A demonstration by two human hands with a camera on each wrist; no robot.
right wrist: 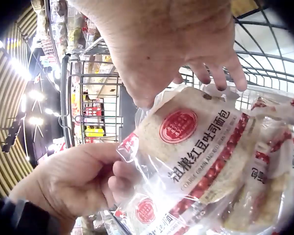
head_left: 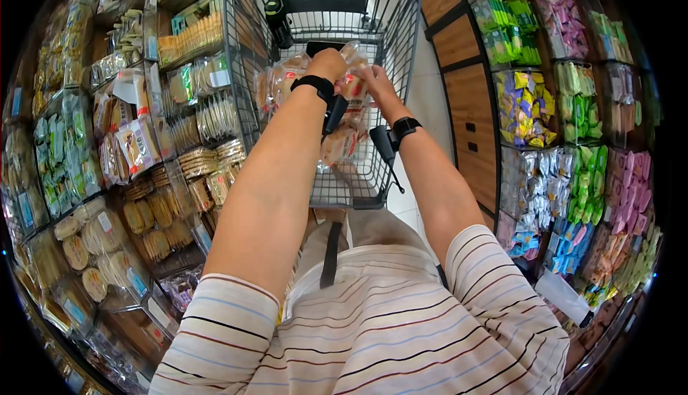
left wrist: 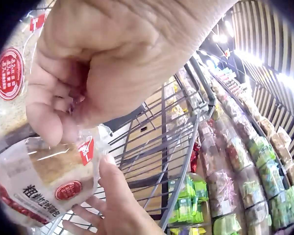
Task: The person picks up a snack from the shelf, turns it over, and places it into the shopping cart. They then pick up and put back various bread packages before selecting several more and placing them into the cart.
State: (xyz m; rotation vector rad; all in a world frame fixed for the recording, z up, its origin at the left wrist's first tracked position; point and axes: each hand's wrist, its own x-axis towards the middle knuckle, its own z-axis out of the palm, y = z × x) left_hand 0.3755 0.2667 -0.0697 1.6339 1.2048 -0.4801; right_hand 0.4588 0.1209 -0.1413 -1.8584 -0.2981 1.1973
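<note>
A clear bag of sliced bread (right wrist: 179,161) with a round red label and a red-bean strip lies between the two hands, over the cart. In the right wrist view the left hand (right wrist: 88,178) pinches the bag's clear corner between thumb and curled fingers. The right hand (right wrist: 171,49) reaches over the opposite edge, fingers extended and thumb at the plastic. From the left wrist view, the left hand (left wrist: 108,58) has curled fingers above the packaged bread (left wrist: 56,169), and the right hand (left wrist: 120,205) touches its side. Both hands (head_left: 330,65) (head_left: 378,85) are inside the cart in the head view.
More bread bags (head_left: 340,144) lie in the wire shopping cart (head_left: 247,101). A dark bottle (head_left: 276,19) stands at its far left. Shelves of packaged snacks (head_left: 208,119) line the left; bins of colourful packets (head_left: 527,108) and wooden drawers (head_left: 466,108) line the right.
</note>
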